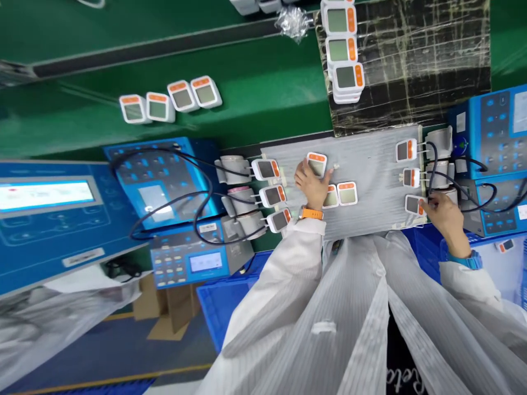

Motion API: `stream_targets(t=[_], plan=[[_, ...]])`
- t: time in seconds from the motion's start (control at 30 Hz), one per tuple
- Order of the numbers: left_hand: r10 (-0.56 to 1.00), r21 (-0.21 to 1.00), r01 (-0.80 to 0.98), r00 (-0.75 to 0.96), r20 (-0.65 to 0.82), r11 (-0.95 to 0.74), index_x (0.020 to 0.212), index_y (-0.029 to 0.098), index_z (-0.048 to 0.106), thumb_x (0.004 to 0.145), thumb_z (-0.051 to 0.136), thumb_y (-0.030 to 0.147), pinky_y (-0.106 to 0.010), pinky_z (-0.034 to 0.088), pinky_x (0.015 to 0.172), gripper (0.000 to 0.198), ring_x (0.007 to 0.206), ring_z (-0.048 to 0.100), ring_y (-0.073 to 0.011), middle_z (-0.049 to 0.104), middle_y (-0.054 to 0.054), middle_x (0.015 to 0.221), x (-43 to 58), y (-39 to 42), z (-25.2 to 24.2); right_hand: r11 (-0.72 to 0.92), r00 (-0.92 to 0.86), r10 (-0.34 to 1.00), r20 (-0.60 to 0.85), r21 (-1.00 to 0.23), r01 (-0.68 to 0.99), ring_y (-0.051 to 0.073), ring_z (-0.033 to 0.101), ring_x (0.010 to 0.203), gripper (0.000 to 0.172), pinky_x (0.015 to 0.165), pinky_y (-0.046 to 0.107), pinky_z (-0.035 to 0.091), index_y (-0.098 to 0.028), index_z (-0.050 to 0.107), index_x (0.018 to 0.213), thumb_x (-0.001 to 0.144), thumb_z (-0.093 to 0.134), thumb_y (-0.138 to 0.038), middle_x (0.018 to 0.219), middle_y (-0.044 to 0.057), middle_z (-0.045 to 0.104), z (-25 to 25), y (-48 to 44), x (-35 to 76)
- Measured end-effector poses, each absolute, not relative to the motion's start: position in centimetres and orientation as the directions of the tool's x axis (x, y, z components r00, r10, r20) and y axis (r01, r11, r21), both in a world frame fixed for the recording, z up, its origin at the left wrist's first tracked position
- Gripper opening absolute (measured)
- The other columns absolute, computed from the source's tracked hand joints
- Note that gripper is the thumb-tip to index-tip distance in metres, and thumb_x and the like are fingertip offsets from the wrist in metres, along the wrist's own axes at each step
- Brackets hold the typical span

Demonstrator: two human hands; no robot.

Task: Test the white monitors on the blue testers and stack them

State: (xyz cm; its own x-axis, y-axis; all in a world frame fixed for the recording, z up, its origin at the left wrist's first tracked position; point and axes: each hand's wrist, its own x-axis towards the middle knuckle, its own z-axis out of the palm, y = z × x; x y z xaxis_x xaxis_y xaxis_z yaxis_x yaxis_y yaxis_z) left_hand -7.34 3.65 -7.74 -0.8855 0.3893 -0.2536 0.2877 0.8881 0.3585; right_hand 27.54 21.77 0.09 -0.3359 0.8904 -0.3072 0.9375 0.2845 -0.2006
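Nine white digital monitors with grey-green screens and orange side strips (347, 193) are sitting on a ribbed grey mat (370, 153): three along its left edge, three along its right edge and three loose near its middle. The left hand (313, 186), wearing an orange-strapped watch (310, 214), is resting palm down near the mat's centre, open with fingers spread, its fingertips touching the near edge of one loose monitor (316, 164); it is not visibly closing on that unit. The right hand (444, 216), wearing a blue-strapped watch (465, 260), is reaching the mat's right edge with fingers partly curled, fingertips on the nearest monitor of that row (415, 205); whether it is gripping that unit cannot be told. Rolled white cuffs (234, 170) are lying just off the mat's left edge, and black hoses (432, 159) are running across the cuffs beside its right edge. Blue test consoles (164, 186) are standing left of the mat. A stack of further monitors (343, 77) is resting on a black plastic-wrapped board (411, 55) beyond the mat's far edge. Four more monitors (171, 99) are lying on a green bench surface (247, 93) beyond its far left corner. White striped smock sleeves (272, 307) are extending toward the mat's near edge.
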Motion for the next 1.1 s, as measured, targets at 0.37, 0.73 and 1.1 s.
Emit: stream_targets(t=[0.37, 0.73, 1.1], plan=[[0.950, 0.869, 0.426, -0.280, -0.139, 0.253, 0.131, 0.020, 0.066, 0.097, 0.065, 0.013, -0.044, 0.051, 0.118, 0.035, 0.132, 0.063, -0.0266, 0.068, -0.012, 0.140, 9.0, 5.1, -7.7, -0.033, -0.215, 0.841, -0.496, -0.445, 0.895, 0.029, 0.074, 0.073, 0.056, 0.076, 0.045, 0.061, -0.017, 0.076, 0.103, 0.076, 0.067, -0.066, 0.084, 0.011, 0.078, -1.9, 21.0, 30.5], [0.992, 0.977, 0.173, -0.026, -0.125, 0.127, 0.151, 0.027, 0.058, 0.081, 0.087, 0.023, -0.039, 0.061, 0.109, 0.075, 0.129, 0.069, -0.0266, 0.060, -0.009, 0.152, 13.1, 12.3, -8.6, 0.327, -0.585, 0.777, -0.231, -0.646, 0.690, 0.031, 0.072, 0.110, 0.034, 0.093, 0.047, 0.061, -0.023, 0.076, 0.103, 0.084, 0.062, -0.048, 0.122, 0.015, 0.075, -3.9, 21.8, 33.2], [0.986, 0.951, 0.283, 0.073, -0.150, 0.124, 0.154, 0.029, 0.053, 0.083, 0.084, 0.026, -0.039, 0.064, 0.098, 0.077, 0.123, 0.068, -0.0275, 0.055, -0.009, 0.144, 11.1, 11.9, -4.1, 0.167, -0.365, 0.877, -0.312, -0.515, 0.841, 0.032, 0.071, 0.077, 0.026, 0.067, 0.042, 0.057, -0.021, 0.075, 0.094, 0.086, 0.062, -0.043, 0.081, 0.013, 0.075, -2.0, 21.7, 31.1]])
